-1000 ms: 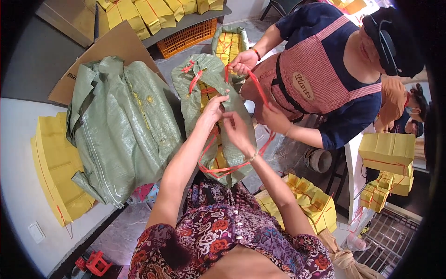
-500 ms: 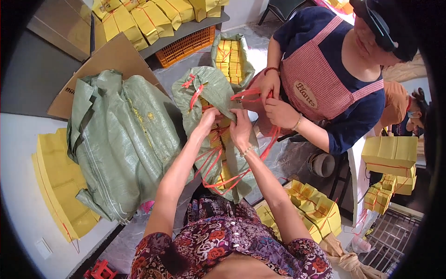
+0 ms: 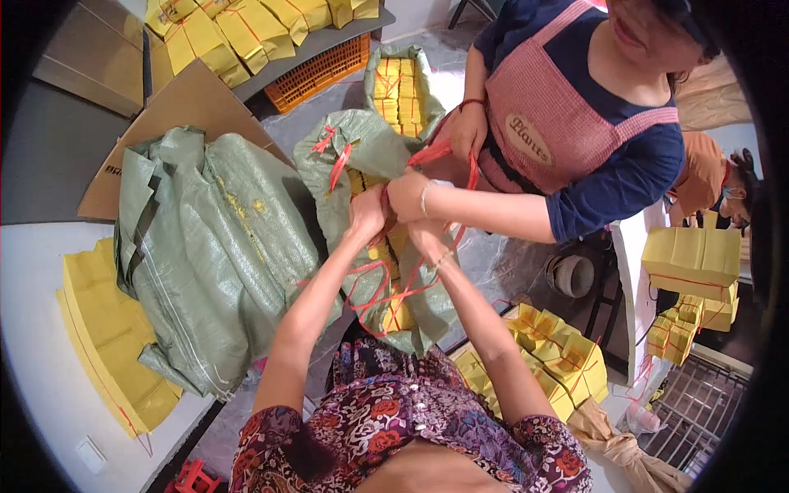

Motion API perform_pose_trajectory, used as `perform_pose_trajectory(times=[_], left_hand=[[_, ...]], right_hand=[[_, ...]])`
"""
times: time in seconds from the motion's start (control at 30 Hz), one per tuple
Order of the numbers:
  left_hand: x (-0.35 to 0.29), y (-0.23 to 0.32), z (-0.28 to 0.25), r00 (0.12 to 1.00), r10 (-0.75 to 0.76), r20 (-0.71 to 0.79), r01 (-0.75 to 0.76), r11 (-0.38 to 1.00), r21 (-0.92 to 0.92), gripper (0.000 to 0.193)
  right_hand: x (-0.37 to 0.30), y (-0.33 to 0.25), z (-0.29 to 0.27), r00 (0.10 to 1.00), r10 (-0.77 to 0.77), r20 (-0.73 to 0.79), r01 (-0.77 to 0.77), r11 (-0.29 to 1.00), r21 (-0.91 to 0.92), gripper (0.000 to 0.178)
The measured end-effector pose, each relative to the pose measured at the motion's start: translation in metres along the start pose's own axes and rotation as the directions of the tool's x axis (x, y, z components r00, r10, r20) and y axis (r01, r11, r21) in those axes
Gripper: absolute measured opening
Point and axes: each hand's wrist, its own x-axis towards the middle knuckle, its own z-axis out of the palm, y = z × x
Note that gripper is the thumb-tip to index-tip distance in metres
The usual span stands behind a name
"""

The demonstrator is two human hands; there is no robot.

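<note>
A green woven sack (image 3: pixel 319 187) lies open in front of me, with bundles of yellow paper (image 3: pixel 399 309) showing down its gap. My left hand (image 3: pixel 367 214) is closed on the sack's left edge. Just across from it, my right hand (image 3: pixel 426 238) grips the right edge; a co-worker's hand (image 3: pixel 408 195) reaches in above it and hides part of its fingers. Red plastic twine (image 3: pixel 386 283) hangs in loose loops over the gap, and more of it runs to the co-worker's other hand (image 3: pixel 468 131). Two red ties (image 3: pixel 339 168) are knotted through the sack's far flap.
A full green sack (image 3: pixel 230 246) stands at left against a cardboard sheet (image 3: pixel 189 107). Behind is another sack (image 3: pixel 374 74) of yellow bundles. Yellow stacks (image 3: pixel 567 361) sit at my right, near a white bucket (image 3: pixel 573 275). The co-worker in a checked apron (image 3: pixel 542 82) stands opposite.
The co-worker's one hand has come across to the sack's opening, between and above my hands. My hands have drawn slightly closer together, pulling the sack's edges inward.
</note>
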Motion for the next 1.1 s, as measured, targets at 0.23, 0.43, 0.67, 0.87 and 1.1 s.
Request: perform_pose_trajectory(times=[0.23, 0.43, 0.67, 0.87, 1.1], left_hand=[[-0.047, 0.006, -0.059, 0.979, 0.172, 0.114, -0.166, 0.984, -0.061, 0.015], [-0.098, 0.034, -0.097, 0.887, 0.448, -0.111, -0.444, 0.894, 0.063, 0.013], [-0.101, 0.059, -0.119, 0.886, 0.463, 0.014, -0.452, 0.871, -0.19, 0.018], [-0.098, 0.065, -0.142, 0.928, 0.321, 0.188, -0.23, 0.893, -0.388, 0.022], [-0.135, 0.1, -0.141, 0.828, 0.498, 0.258, -0.397, 0.845, -0.358, 0.02]], right_hand=[[-0.004, 0.001, -0.083, 0.943, 0.19, -0.272, 0.049, 0.729, 0.682, 0.041], [-0.003, 0.007, -0.099, 0.923, 0.289, -0.252, -0.009, 0.673, 0.74, 0.026], [-0.007, -0.007, -0.108, 0.896, 0.283, -0.344, 0.045, 0.712, 0.701, 0.029], [-0.025, -0.008, -0.121, 0.924, 0.301, -0.235, -0.019, 0.651, 0.759, 0.036], [-0.103, -0.061, -0.174, 0.954, 0.284, 0.095, -0.137, 0.13, 0.982, 0.036]])
